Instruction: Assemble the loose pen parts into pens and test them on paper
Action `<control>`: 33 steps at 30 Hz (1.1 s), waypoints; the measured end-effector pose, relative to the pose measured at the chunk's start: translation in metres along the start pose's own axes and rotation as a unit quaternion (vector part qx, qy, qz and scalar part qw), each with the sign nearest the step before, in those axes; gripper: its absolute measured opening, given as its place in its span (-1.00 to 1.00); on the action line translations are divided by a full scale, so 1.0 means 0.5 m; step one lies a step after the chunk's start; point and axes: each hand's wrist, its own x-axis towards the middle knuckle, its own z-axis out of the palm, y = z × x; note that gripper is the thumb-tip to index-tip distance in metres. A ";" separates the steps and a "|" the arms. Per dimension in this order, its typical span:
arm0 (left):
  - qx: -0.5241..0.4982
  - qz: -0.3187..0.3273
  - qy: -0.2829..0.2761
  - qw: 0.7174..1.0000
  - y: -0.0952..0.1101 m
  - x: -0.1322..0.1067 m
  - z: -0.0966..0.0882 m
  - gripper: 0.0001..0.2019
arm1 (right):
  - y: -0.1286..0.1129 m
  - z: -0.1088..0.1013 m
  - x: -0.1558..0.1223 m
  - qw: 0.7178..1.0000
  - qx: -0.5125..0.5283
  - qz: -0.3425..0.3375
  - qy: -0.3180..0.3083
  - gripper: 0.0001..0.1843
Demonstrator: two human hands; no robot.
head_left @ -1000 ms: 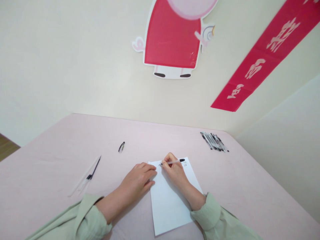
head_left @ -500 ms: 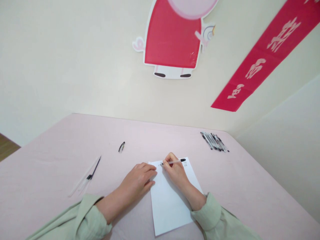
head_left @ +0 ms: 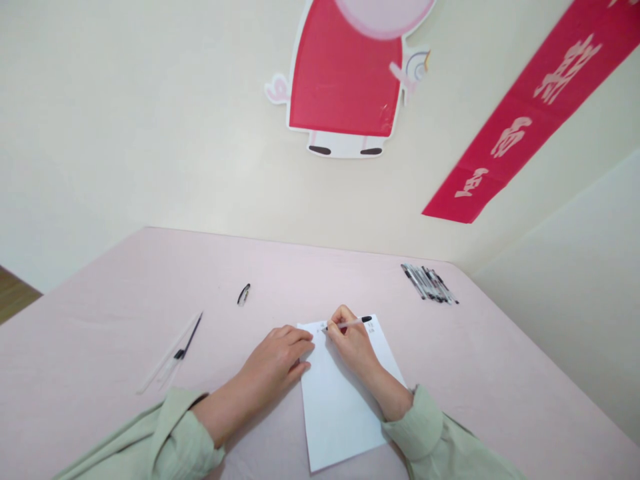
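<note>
A sheet of white paper (head_left: pixel 340 420) lies on the pink-covered table in front of me, with small dark marks along its top part. My right hand (head_left: pixel 351 343) rests on the sheet, its fingers closed around a pen (head_left: pixel 356 322) with a pale barrel and a black end. The pen's tip meets the paper near the top left, beside the small marks. My left hand (head_left: pixel 279 353) lies open, palm down, fingertips on the paper's left edge.
A pile of several pens (head_left: pixel 430 284) lies at the back right of the table (head_left: pixel 100 313). A small black-and-clear clip-like piece (head_left: pixel 243 294) sits beyond my left hand. Loose thin pen parts (head_left: pixel 187 343) lie at the left. A wall stands behind the table.
The pen tip has shifted very slightly on the paper, and a little more marking shows beside it. My left hand stays in place.
</note>
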 end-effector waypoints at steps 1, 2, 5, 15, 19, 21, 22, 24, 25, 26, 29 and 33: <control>-0.001 0.000 0.001 1.000 0.000 0.000 0.000 -0.72 | 0.000 -0.001 0.000 1.000 0.000 -0.001 0.001 -0.86; -0.001 0.001 0.001 1.000 0.000 -0.001 0.001 -0.71 | 0.000 -0.001 0.000 1.000 -0.002 0.000 -0.001 -0.86; 0.000 0.002 0.001 1.000 -0.002 -0.001 0.003 -0.72 | 0.000 -0.002 -0.001 1.000 -0.009 0.004 -0.011 -0.87; 0.000 0.001 0.004 1.000 0.000 -0.001 -0.002 -0.73 | -0.001 -0.002 0.000 1.000 -0.004 0.005 -0.014 -0.87; 0.001 0.006 0.010 1.000 -0.001 -0.002 0.000 -0.73 | 0.002 -0.003 0.001 1.000 -0.008 -0.004 -0.004 -0.88; 0.002 0.007 0.011 1.000 -0.001 -0.001 0.001 -0.74 | 0.005 -0.004 0.002 1.000 0.008 -0.003 -0.004 -0.88; 0.002 0.009 0.012 1.000 -0.002 -0.001 0.001 -0.74 | 0.006 -0.004 0.003 1.000 0.021 0.001 -0.003 -0.88; 0.001 0.010 0.011 1.000 -0.002 0.000 0.001 -0.73 | 0.008 -0.006 0.003 0.999 0.046 0.010 0.000 -0.86; 0.000 0.011 0.011 1.000 -0.002 0.000 0.001 -0.73 | 0.008 -0.007 0.004 0.998 0.053 0.014 0.001 -0.85; 0.000 0.011 0.011 1.000 -0.003 0.000 0.001 -0.72 | 0.007 -0.008 0.004 0.998 0.058 0.017 -0.001 -0.84; 0.000 0.009 0.010 1.000 -0.003 0.000 0.001 -0.72 | 0.001 -0.011 0.001 0.998 0.065 0.017 -0.019 -0.87; -0.002 0.008 0.007 1.000 -0.003 -0.001 0.001 -0.72 | -0.009 -0.012 -0.001 0.998 0.054 0.000 -0.041 -0.83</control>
